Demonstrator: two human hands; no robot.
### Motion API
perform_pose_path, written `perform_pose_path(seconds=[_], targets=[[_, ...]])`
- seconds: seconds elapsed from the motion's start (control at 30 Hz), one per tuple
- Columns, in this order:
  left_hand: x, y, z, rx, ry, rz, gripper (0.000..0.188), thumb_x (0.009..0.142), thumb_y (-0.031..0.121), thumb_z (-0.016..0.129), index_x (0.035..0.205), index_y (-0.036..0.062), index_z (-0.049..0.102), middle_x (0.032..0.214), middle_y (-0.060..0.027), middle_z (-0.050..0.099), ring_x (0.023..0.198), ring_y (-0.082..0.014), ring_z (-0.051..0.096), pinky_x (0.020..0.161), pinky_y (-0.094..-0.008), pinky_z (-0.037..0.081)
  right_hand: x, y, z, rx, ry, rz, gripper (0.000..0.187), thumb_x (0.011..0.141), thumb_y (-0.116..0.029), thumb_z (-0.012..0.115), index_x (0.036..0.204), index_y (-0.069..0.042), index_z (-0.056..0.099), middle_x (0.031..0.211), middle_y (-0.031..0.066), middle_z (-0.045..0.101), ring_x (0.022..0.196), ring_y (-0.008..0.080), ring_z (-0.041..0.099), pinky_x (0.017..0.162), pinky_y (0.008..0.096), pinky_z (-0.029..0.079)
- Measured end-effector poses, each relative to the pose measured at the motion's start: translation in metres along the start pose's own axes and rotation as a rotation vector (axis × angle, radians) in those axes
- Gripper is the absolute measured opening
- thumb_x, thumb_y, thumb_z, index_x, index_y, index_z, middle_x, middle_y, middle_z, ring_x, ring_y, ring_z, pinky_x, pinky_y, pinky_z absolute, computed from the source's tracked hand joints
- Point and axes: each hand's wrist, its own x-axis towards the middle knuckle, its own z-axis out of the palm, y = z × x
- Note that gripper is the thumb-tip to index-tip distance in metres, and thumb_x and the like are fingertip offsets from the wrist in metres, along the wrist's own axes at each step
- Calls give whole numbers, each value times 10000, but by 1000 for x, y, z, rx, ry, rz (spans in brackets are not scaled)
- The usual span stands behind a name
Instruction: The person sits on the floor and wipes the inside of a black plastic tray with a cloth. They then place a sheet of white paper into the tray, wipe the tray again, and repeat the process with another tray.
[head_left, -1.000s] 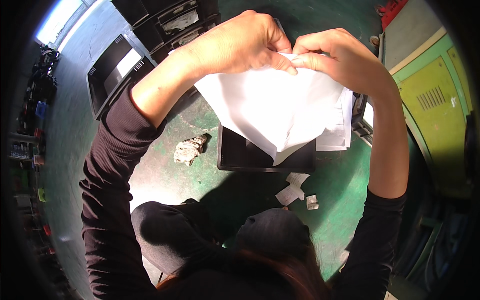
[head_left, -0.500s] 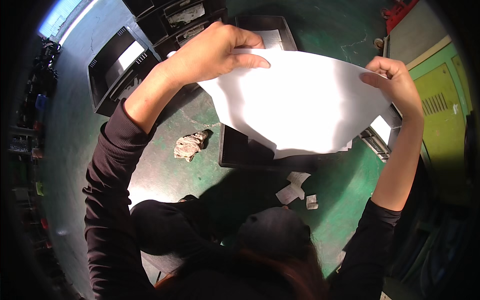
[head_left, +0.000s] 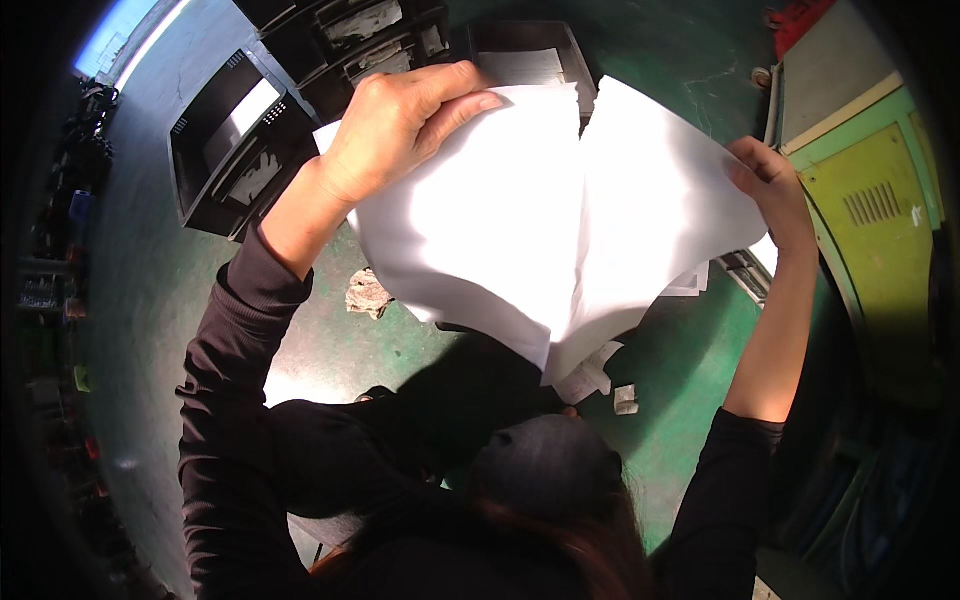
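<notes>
Both my hands hold up large white paper (head_left: 450, 200) in front of me. My left hand (head_left: 385, 125) pinches its upper left edge between thumb and fingers. My right hand (head_left: 775, 190) grips the right part of the paper (head_left: 655, 165) at its outer edge. A rough-edged notch opens at the top between the two parts, and a line runs from it down to a low point at the bottom. Whether this is a tear all the way or partly a crease, I cannot tell. The paper hides most of what lies beneath it.
Ahead stand a black tray (head_left: 575, 45) with papers, dark stacked bins (head_left: 305, 60) and, at left, a black crate (head_left: 180, 165). A crumpled cloth (head_left: 366, 294) and paper scraps (head_left: 625, 400) lie on the green floor (head_left: 690, 390). A green cabinet (head_left: 865, 185) is on the right.
The paper was one broad, unbroken surface; now a notch and a central line divide it, and its middle hangs lower. My left hand has turned slightly; my right hand has moved a little left.
</notes>
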Motion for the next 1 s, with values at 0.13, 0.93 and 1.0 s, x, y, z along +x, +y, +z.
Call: perform_pose_path(seconds=[0.13,0.93,1.0], targets=[[-7,-10,-9,-275,-229,-289,386,758,325,676,991,30,591,779,-76,641,697,-161,638,638,-264,499,-16,14,-10,197,-62,-78,224,715,-48,704,915,-24,606,765,3,625,680,75,564,642,214,430],[-60,-76,12,-879,196,-638,412,860,106,556,1229,65,376,1080,-87,517,946,-153,531,801,-287,438,-12,114,56,600,604,-69,334,870,-165,577,1189,-108,496,1002,89,597,831,141,578,711,255,464],[-33,-74,3,-967,307,-525,600,843,94,574,1336,58,233,1203,-170,466,1108,-276,496,944,-427,409,-23,91,38,661,608,-96,260,880,-83,547,1139,-90,525,1012,78,596,815,117,581,684,226,474]])
